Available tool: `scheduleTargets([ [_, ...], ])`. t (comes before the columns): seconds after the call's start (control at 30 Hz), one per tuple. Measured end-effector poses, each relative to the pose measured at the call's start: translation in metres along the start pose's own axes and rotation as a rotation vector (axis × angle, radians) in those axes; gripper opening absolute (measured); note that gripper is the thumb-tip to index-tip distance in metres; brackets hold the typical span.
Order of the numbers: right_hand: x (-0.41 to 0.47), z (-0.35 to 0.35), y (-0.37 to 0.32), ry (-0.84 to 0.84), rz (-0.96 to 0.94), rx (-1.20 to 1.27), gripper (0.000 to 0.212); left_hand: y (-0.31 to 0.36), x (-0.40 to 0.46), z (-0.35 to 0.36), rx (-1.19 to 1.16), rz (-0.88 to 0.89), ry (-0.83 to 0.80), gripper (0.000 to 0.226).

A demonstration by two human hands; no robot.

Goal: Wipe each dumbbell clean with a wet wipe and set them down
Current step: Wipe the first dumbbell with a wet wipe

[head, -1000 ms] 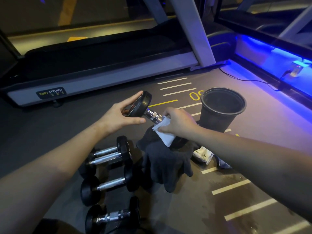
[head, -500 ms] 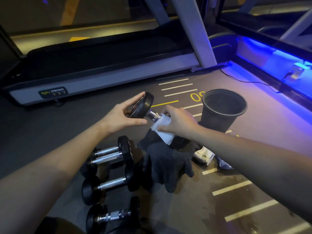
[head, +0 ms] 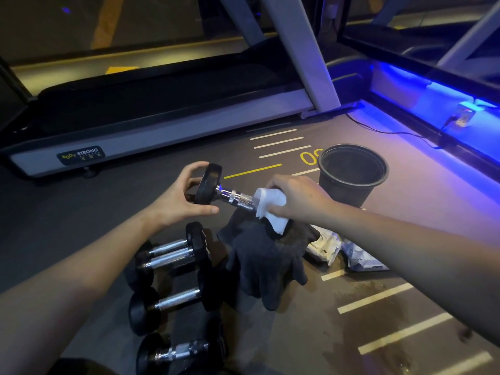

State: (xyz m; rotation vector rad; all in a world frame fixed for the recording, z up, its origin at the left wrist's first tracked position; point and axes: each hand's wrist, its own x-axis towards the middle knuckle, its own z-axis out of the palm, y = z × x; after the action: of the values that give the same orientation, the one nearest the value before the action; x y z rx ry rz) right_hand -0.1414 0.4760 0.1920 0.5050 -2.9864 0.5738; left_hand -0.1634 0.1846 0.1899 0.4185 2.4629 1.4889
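A black dumbbell (head: 230, 194) with a chrome knurled handle is held in the air, tilted, above the floor. My left hand (head: 181, 201) grips its upper black head. My right hand (head: 295, 198) presses a white wet wipe (head: 270, 204) around the lower part of the handle; the lower head is hidden behind the hand and wipe. Several other black dumbbells lie on the floor below: a stacked pair (head: 170, 255), one (head: 173, 301) nearer, and another (head: 176, 353) at the bottom edge.
A dark grey cloth (head: 265, 263) lies crumpled under the held dumbbell. Wet wipe packs (head: 324, 247) lie to its right. A black bucket (head: 351, 174) stands beyond my right hand. A treadmill (head: 162, 136) spans the back. Wet patches mark the lined floor at right.
My right hand has slid the wipe down the handle, away from the upper head, baring more chrome. My left hand still holds the upper head.
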Motion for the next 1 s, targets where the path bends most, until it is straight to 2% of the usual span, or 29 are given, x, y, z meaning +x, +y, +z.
scheduleTargets([
  [0.37,-0.027,0.017,-0.006,0.114,0.113,0.014,0.038,-0.005,-0.001,-0.001,0.018,0.007,-0.015,0.108],
  [0.53,-0.032,0.017,-0.005,0.212,0.236,0.02,0.046,-0.01,-0.001,-0.001,0.03,0.017,-0.008,0.107],
  [0.7,-0.034,0.022,-0.009,0.141,0.358,0.108,0.06,-0.015,-0.004,0.0,0.05,0.023,-0.002,0.107],
  [0.87,-0.036,0.033,-0.023,0.033,0.457,0.392,0.073,-0.018,-0.009,0.0,0.067,0.023,-0.021,0.112],
  [0.93,-0.035,0.038,-0.025,0.02,0.464,0.453,0.067,-0.02,-0.013,0.0,0.075,0.015,-0.02,0.113],
  [1.0,-0.034,0.038,-0.028,0.003,0.463,0.456,0.053,-0.023,-0.017,0.001,0.087,0.008,-0.009,0.114],
])
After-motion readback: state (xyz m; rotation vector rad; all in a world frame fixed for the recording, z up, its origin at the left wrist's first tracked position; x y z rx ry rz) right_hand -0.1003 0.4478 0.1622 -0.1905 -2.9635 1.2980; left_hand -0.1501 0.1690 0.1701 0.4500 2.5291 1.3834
